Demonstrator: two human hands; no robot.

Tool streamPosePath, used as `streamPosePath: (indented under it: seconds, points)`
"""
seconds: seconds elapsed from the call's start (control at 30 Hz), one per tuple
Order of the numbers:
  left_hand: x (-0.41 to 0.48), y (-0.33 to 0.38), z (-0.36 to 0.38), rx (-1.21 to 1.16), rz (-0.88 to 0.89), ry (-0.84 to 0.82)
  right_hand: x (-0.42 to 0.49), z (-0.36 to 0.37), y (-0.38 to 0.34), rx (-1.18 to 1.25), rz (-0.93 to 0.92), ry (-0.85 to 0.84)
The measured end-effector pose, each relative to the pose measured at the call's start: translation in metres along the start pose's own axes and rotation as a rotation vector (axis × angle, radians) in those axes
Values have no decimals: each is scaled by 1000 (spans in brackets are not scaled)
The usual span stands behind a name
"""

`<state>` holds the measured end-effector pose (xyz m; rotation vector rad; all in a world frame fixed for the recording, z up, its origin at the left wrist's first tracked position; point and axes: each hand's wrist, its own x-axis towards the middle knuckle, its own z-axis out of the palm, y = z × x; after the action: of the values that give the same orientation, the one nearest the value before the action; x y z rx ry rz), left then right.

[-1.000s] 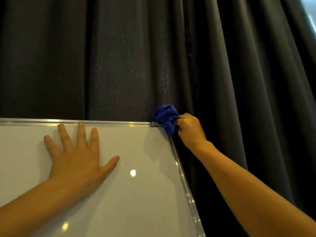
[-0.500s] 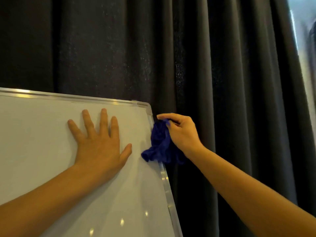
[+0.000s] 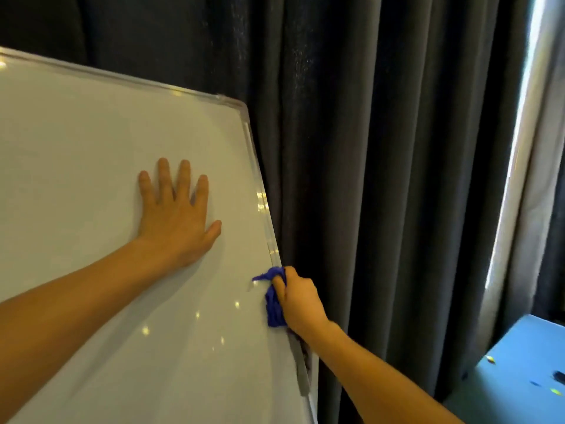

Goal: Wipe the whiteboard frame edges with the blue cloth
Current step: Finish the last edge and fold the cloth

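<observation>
A white whiteboard (image 3: 91, 166) with a silver metal frame (image 3: 258, 191) fills the left of the head view, its top right corner up at centre. My left hand (image 3: 175, 215) lies flat on the board, fingers spread, holding nothing. My right hand (image 3: 298, 301) grips a bunched blue cloth (image 3: 273, 304) and presses it against the right frame edge, well below the corner. Part of the cloth is hidden under my fingers.
Dark grey curtains (image 3: 382, 179) hang right behind and beside the board. A bright strip of window (image 3: 519, 148) shows at the far right. A light blue surface (image 3: 519, 377) with small items on it sits at the lower right.
My right hand has slid the cloth down the right frame edge from the top corner. The view has shifted, so the board corner sits higher. My left hand stays flat on the board.
</observation>
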<state>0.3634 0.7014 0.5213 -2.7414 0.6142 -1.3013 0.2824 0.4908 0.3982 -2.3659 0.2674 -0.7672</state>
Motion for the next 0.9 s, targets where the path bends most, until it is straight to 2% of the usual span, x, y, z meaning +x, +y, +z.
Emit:
streamPosePath:
  seconds: [0.1, 0.17, 0.2, 0.23, 0.33, 0.4, 0.43, 0.5, 0.57, 0.73, 0.83, 0.9]
  points:
    - [-26, -9, -2, 35, 106, -65, -5, -39, -19, -643, 10, -145]
    - [-42, -21, -13, 70, 155, -106, -14, -72, -42, -855, 58, -291]
    - [-47, -23, -19, 76, 156, -141, -20, -86, -54, -802, 85, -341]
    - [-54, -24, -29, 66, 151, -190, -32, -97, -67, -616, 101, -327]
    - [-86, -10, -61, -96, 85, -376, -92, -100, -103, 288, 209, -169]
    - [-118, 8, -83, -367, 23, -510, -133, -83, -113, 878, 392, -172]
    - [-139, 18, -92, -562, 8, -571, -155, -74, -116, 1086, 453, -181]
    - [-175, 37, -106, -1019, -37, -666, -180, -61, -114, 1325, 544, -180]
    - [-212, 45, -114, -1309, -90, -727, -203, -55, -111, 1472, 626, -185]
    - [-271, 41, -101, -1487, -317, -740, -253, -49, -83, 1431, 701, -193]
    - [-301, 51, -103, -1539, -412, -762, -285, -58, -56, 1265, 765, -227]
    - [-319, 67, -105, -1387, -366, -618, -305, -71, -34, 985, 747, -211]
